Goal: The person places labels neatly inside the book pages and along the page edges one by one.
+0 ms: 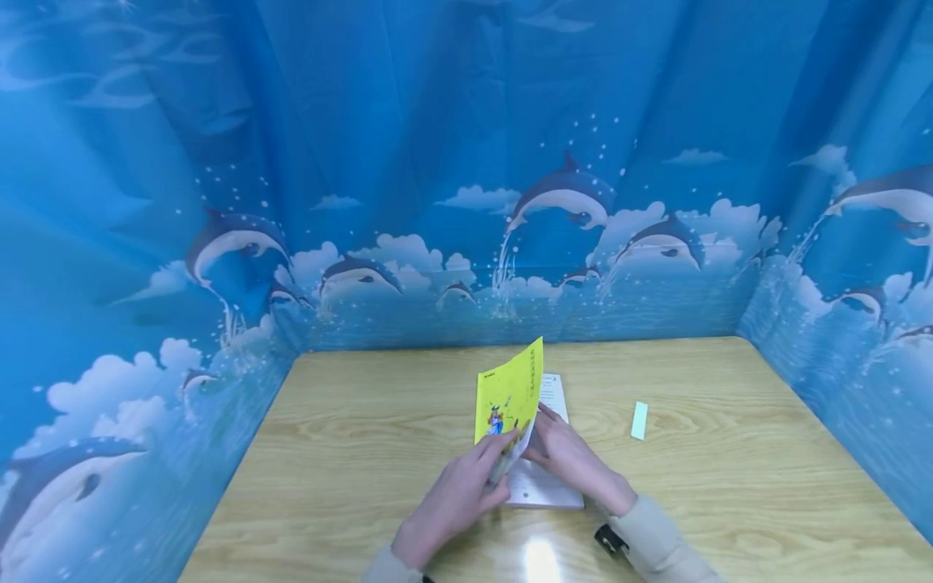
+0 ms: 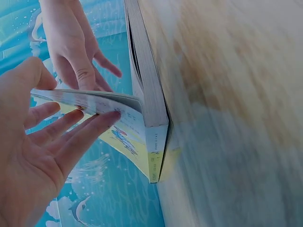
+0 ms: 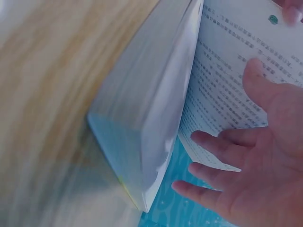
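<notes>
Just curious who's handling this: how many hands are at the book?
2: the left hand holds the raised yellow cover; the right hand is over the open book, partly behind that cover in the head view. No others show.

Glossy wood-grain table (image 1: 364,421), paper-paged book (image 1: 506,397)

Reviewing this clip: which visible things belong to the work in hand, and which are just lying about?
In the job:
yellow-covered book, partly open
left hand, holding it open
right hand, at the opening

Lying about or background:
pale green slip, apart from the book
dolphin-print curtain
</notes>
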Available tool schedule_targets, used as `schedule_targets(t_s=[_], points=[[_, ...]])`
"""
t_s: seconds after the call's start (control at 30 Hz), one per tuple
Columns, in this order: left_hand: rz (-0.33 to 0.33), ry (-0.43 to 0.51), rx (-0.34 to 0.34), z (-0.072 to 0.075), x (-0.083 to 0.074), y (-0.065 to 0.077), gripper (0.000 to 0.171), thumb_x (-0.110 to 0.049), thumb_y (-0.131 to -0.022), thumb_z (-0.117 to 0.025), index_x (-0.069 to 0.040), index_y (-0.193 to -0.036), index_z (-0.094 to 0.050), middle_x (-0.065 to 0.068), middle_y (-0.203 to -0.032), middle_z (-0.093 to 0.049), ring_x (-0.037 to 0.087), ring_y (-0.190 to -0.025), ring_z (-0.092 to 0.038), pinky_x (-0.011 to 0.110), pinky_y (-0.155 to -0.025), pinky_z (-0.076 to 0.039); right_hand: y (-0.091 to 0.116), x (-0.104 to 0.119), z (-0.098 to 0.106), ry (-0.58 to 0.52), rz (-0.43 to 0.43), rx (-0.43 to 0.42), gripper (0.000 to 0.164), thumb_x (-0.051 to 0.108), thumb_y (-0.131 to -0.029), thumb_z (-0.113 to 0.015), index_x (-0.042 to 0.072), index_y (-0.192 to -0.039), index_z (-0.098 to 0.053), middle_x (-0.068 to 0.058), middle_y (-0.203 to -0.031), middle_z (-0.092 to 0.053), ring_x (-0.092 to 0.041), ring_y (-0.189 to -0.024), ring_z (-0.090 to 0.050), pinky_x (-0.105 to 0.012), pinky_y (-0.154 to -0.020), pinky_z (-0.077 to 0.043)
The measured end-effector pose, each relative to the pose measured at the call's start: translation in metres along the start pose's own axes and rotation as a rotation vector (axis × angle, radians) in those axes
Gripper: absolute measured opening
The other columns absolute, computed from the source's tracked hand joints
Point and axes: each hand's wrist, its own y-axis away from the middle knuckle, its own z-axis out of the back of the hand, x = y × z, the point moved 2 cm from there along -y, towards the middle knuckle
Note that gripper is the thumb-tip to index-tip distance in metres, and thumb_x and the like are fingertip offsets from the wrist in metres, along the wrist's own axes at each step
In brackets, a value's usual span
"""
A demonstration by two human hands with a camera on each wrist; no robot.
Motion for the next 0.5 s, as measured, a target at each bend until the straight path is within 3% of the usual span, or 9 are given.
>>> schedule_targets(t_s=[0.1, 0.2, 0.3, 0.4, 0.5], points=[[-0.002, 0.01, -0.017, 0.002, 0.001, 0.001, 0.074, -0.016, -0.086, -0.072, -0.018, -0.154, -0.043, 0.002, -0.135, -0.061, 0.0, -0.065, -0.045, 0.012, -0.051, -0.041, -0.003, 0.002, -0.003, -0.008, 0.034, -0.015, 0.061, 0.018, -0.092, -0.074, -0.007, -0.142, -0.051, -0.027, -0.141, -0.055, -0.048, -0.136, -0.047, -0.061, -0.115, -0.032], [0.002, 0.01, -0.038, 0.004, 0.003, 0.003, 0.075, -0.018, -0.086, -0.073, -0.02, -0.154, -0.042, 0.003, -0.136, -0.061, 0.005, -0.067, -0.053, 0.013, -0.052, -0.042, -0.005, 0.004, -0.006, -0.026, 0.034, -0.008, 0.055, 0.016, -0.094, -0.071, -0.006, -0.141, -0.052, -0.026, -0.14, -0.057, -0.05, -0.135, -0.046, -0.063, -0.114, -0.033], [-0.002, 0.014, -0.063, 0.005, 0.005, 0.007, 0.074, -0.02, -0.087, -0.073, -0.02, -0.154, -0.042, 0.004, -0.137, -0.061, 0.014, -0.081, -0.064, 0.015, -0.06, -0.049, -0.007, 0.006, -0.008, -0.061, 0.004, 0.015, 0.057, 0.017, -0.096, -0.07, -0.005, -0.144, -0.05, -0.027, -0.142, -0.055, -0.049, -0.134, -0.049, -0.062, -0.112, -0.037], [-0.012, 0.017, -0.089, 0.005, 0.008, 0.009, 0.073, -0.02, -0.088, -0.073, -0.02, -0.154, -0.042, 0.005, -0.136, -0.061, 0.019, -0.092, -0.068, 0.018, -0.066, -0.053, -0.008, 0.009, -0.01, -0.079, -0.041, 0.041, 0.06, 0.017, -0.096, -0.069, -0.003, -0.147, -0.046, -0.026, -0.14, -0.057, -0.044, -0.126, -0.058, -0.057, -0.107, -0.046], [-0.015, 0.019, -0.108, 0.006, 0.01, 0.011, 0.073, -0.02, -0.088, -0.074, -0.02, -0.154, -0.041, 0.004, -0.135, -0.062, 0.018, -0.088, -0.067, 0.018, -0.064, -0.053, -0.009, 0.014, -0.011, -0.083, -0.07, 0.067, 0.06, 0.018, -0.097, -0.068, -0.003, -0.148, -0.044, -0.025, -0.132, -0.064, -0.039, -0.112, -0.067, -0.051, -0.097, -0.055]])
